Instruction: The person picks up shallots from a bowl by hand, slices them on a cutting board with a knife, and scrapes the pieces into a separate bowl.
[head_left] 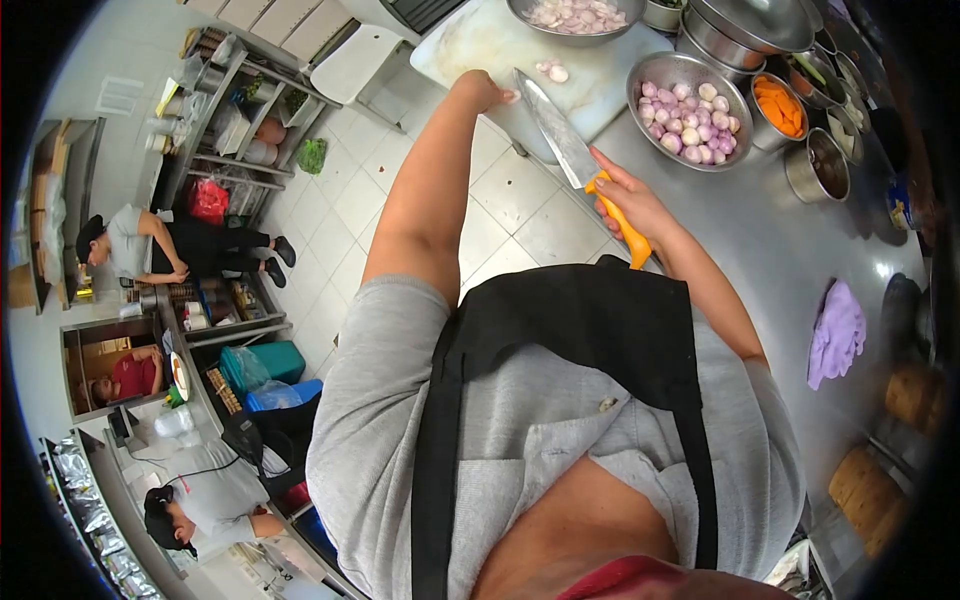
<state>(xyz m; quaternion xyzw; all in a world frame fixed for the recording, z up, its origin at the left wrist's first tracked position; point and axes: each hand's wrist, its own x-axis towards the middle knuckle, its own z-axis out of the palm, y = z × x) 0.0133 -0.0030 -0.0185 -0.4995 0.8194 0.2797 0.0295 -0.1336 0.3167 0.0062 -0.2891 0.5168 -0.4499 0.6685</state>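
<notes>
My right hand (635, 205) is closed around the yellow handle of a chef's knife (560, 130). Its long blade points up and left, over the cutting board's edge. At the left edge of the white cutting board (455, 50) is my left hand (484, 92), fingers curled together. Something small and pale shows at its fingertips, too small to name. Two or so pieces of peeled shallot (556, 71) lie on the board near the blade tip. A metal bowl of whole peeled shallots (690, 125) stands right of the board. Sliced shallots (575, 14) fill another bowl at the board's far end.
Beside the shallots stand a container of orange carrot pieces (779, 108), a metal pot (817, 168) and stacked steel bowls (725, 45). A purple cloth (838, 335) lies on the steel table (740, 240). Other people (150, 245) are at the left, near shelves (235, 125).
</notes>
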